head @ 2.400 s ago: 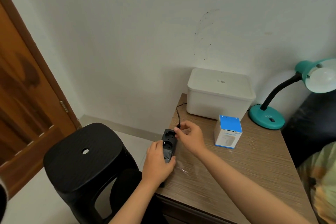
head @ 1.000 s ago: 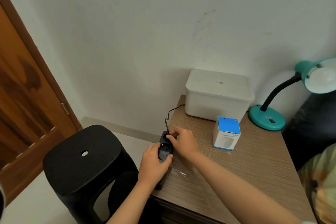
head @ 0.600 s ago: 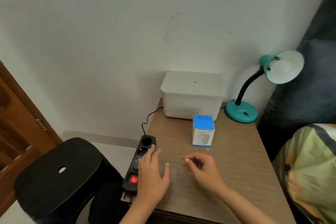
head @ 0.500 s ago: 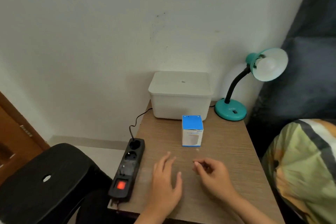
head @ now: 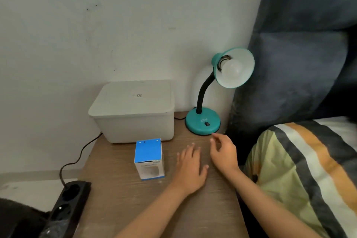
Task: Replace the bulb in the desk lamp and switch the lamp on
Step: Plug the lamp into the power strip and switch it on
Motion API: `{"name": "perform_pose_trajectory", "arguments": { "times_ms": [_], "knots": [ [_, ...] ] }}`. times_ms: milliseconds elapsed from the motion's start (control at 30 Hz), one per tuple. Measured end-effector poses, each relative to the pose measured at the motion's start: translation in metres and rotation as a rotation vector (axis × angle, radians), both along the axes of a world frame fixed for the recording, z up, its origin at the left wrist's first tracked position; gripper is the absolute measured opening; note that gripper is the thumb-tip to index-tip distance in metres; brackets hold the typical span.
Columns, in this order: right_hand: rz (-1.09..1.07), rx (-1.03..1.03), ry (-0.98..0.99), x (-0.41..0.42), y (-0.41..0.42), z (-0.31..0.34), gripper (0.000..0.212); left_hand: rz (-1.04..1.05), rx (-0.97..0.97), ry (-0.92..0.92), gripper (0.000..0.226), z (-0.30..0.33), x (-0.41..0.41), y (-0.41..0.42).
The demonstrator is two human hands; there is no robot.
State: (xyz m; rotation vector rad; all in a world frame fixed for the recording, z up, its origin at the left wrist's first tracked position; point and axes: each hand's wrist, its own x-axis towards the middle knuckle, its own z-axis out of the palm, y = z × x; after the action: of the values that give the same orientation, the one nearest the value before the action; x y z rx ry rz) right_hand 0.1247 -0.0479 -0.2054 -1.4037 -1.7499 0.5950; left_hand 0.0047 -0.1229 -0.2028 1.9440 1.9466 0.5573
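A person's right hand (head: 224, 155), fingers loosely curled and empty, reached toward the switch (head: 207, 124) on the teal desk lamp (head: 202, 121) at one o'clock; the left hand (head: 191, 168) lay flat, steadying, on the table (head: 123, 203).

Wooden bedside table (head: 119, 199), brown grain top, set against the wall. At the back stand a lidded white plastic box (head: 133, 110) and, just to its right, a teal gooseneck desk lamp (head: 202, 121); in front of the box stands a small blue-topped bulb carton (head: 149, 158). A black power strip (head: 66, 206) lies along the left edge, and a left hand (head: 191, 170) rests flat near the middle.
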Motion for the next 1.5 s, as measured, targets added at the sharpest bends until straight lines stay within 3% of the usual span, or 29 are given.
{"name": "perform_pose_trajectory", "arguments": {
  "times_ms": [200, 333, 733, 1000, 1500],
  "knots": [
    [0.108, -0.028, -0.109, -0.017, 0.047, -0.009, 0.052, 0.036, -0.064, 0.166, 0.076, -0.023, -0.015, 0.039],
    [0.103, -0.091, -0.061, -0.025, 0.073, -0.014, 0.073, 0.047, -0.022, 0.169, 0.076, -0.029, -0.016, 0.040],
    [-0.017, -0.029, 0.079, -0.025, 0.074, -0.024, 0.052, 0.085, 0.028, 0.128, 0.074, -0.034, -0.016, 0.043],
    [0.024, 0.010, -0.032, -0.024, 0.073, -0.024, 0.048, 0.101, 0.031, 0.144, 0.076, -0.034, -0.016, 0.044],
    [0.023, 0.059, -0.052, -0.025, 0.075, -0.025, 0.045, 0.113, 0.032, 0.142, 0.072, -0.031, -0.015, 0.045]
  ]
}}
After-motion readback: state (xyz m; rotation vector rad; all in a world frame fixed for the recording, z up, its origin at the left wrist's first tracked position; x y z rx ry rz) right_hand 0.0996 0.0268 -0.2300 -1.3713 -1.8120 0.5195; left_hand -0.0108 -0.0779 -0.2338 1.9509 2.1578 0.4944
